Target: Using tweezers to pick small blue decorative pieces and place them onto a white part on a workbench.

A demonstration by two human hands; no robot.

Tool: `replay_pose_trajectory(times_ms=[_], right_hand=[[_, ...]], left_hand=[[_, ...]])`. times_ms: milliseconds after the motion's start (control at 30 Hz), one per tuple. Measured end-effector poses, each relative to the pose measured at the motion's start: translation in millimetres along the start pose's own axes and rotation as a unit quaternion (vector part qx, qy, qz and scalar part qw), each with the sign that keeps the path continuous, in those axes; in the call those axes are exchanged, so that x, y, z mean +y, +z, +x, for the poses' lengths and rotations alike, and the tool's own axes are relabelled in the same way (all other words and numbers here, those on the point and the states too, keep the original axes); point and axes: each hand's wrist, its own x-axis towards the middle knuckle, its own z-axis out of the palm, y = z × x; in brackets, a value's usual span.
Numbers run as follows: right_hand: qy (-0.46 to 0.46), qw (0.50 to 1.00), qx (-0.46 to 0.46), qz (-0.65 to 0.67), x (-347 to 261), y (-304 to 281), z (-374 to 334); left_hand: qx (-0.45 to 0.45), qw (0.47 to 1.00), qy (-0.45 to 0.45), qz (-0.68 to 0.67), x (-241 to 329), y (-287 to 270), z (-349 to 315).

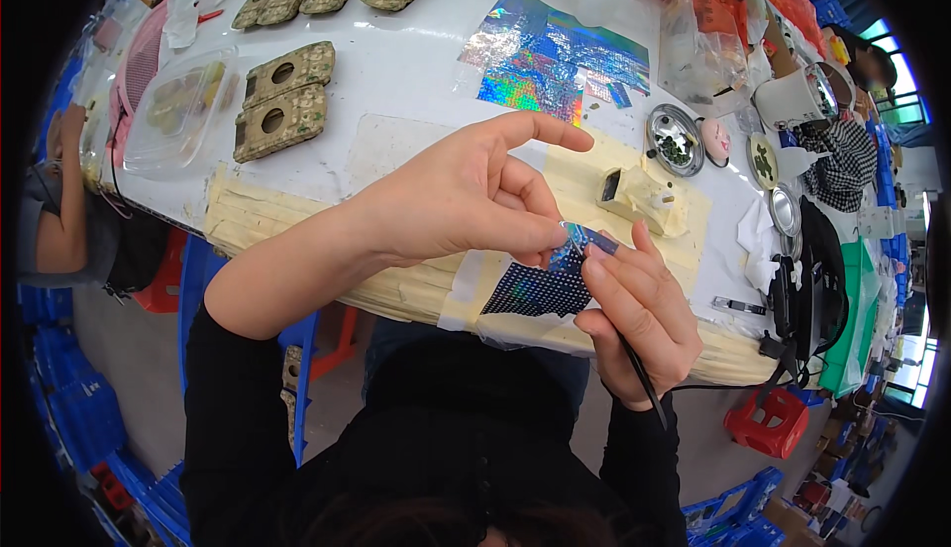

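My left hand (466, 205) reaches over the table's near edge, thumb and a finger pinched on a small shiny iridescent film piece (597, 240), its index finger stretched out above. Close on the right, my right hand (646, 324) has its fingertips at the same piece. A thin black stick-like tool (642, 377) lies through the right hand's grip; its working end is hidden by the fingers. Just under both hands rests a dark sheet with rows of shiny dots (535, 287), on the taped table edge. Beyond them stands a small tape-wrapped block (649, 198).
Several camouflage-patterned cases (282, 121) lie at the far left beside a clear plastic box (178, 116). Holographic sheets (555, 47) are spread at the back. Metal dishes (676, 139) with small dark green bits sit on the right. A person's arm (69, 190) shows at the left.
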Motion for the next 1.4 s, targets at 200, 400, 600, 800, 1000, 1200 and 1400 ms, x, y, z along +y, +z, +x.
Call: replay_pose_trajectory(times_ms=[200, 400, 600, 800, 1000, 1200, 1400], right_hand=[[-0.004, 1.000, 0.006, 0.014, 4, -1, -3], [0.019, 0.999, 0.008, 0.034, 7, -13, -11], [0.088, 0.995, -0.030, -0.040, 21, -11, -33], [0.076, 0.993, -0.044, -0.074, 23, -4, -31], [0.053, 0.990, -0.081, -0.102, 25, -2, -28], [-0.009, 0.961, -0.177, -0.211, 10, -7, -16], [0.034, 0.988, -0.079, -0.131, 12, -21, -18]], left_hand=[[-0.003, 1.000, 0.000, -0.002, 0, 0, 1], [0.016, 1.000, 0.003, 0.019, 5, 0, -2], [0.049, 0.995, 0.061, 0.064, 19, -10, -3], [0.067, 0.992, 0.087, 0.068, 19, -15, -1], [0.065, 0.991, 0.091, 0.071, 19, -17, -2], [0.069, 0.991, 0.089, 0.072, 17, -16, -2], [0.048, 0.993, 0.064, 0.089, 17, -17, 2]])
